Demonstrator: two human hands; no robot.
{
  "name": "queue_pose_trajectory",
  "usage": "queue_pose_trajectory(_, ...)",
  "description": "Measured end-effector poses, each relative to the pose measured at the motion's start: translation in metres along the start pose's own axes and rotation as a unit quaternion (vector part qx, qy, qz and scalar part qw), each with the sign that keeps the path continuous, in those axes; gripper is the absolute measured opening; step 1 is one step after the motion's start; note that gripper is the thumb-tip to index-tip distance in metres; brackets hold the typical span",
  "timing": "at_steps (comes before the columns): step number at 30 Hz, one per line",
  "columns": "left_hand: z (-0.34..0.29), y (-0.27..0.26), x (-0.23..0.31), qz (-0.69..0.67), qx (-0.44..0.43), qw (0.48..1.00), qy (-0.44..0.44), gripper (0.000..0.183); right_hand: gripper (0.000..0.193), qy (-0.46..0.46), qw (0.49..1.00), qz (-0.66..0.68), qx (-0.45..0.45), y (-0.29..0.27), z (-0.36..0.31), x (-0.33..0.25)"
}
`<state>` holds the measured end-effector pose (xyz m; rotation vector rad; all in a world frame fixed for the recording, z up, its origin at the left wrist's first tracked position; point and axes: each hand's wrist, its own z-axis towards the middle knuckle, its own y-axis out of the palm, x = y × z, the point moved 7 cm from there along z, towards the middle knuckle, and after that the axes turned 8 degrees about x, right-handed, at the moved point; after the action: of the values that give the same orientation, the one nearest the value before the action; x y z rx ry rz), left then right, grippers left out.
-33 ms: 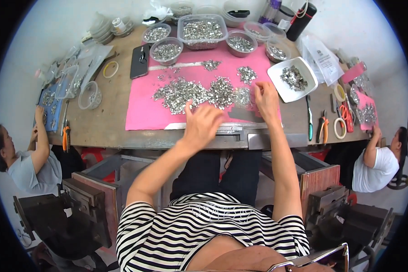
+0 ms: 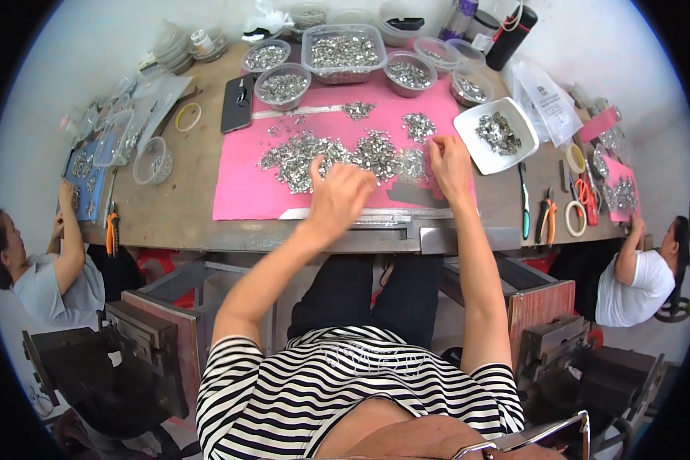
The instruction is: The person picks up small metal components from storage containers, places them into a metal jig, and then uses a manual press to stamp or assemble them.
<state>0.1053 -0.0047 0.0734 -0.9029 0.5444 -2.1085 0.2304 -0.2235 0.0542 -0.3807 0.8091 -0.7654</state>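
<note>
A pink mat (image 2: 241,184) bears several heaps of small silvery metal pieces. Over the front of the large heap (image 2: 293,157) hovers my left hand (image 2: 336,198), one finger raised apart and the others bunched toward the right. Those bunched fingertips come near the middle heap (image 2: 376,153); whatever they pinch is too small to make out. My right hand (image 2: 451,165) rests at the mat's right side with its fingers curled together, beside a paler, sparse heap (image 2: 412,164). What lies in that grip is hidden. Behind it sits a small heap (image 2: 418,126).
A white square dish (image 2: 487,159) of metal pieces stands right of my right hand. Filled plastic tubs (image 2: 343,69) line the back; a dark phone (image 2: 237,107) lies left. Pliers (image 2: 545,215) and tape rolls (image 2: 574,218) lie right. A person (image 2: 54,268) works at either side.
My left hand has shifted slightly up and to the left over the large heap, its fingers drawn in a little. My right hand stays in nearly the same place.
</note>
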Motion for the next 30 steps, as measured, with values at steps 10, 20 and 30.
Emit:
queue_pose_trajectory(10, 0.083, 0.057, -0.119, 0.115, 0.017, 0.993, -0.025, 0.011, 0.006, -0.026, 0.995, -0.081, -0.044, 0.031, 0.002, 0.006)
queue_pose_trajectory(20, 0.087, 0.037, -0.106, -0.022, 0.075, 0.997, 0.027, 0.006, 0.007, -0.011, 0.978, 0.170, -0.121, -0.022, -0.020, -0.061)
queue_pose_trajectory(30, -0.006, 0.019, -0.011, -0.062, -0.057, 0.994, 0.069, 0.009, 0.008, -0.028, 0.972, 0.177, -0.149, -0.049, -0.100, -0.095)
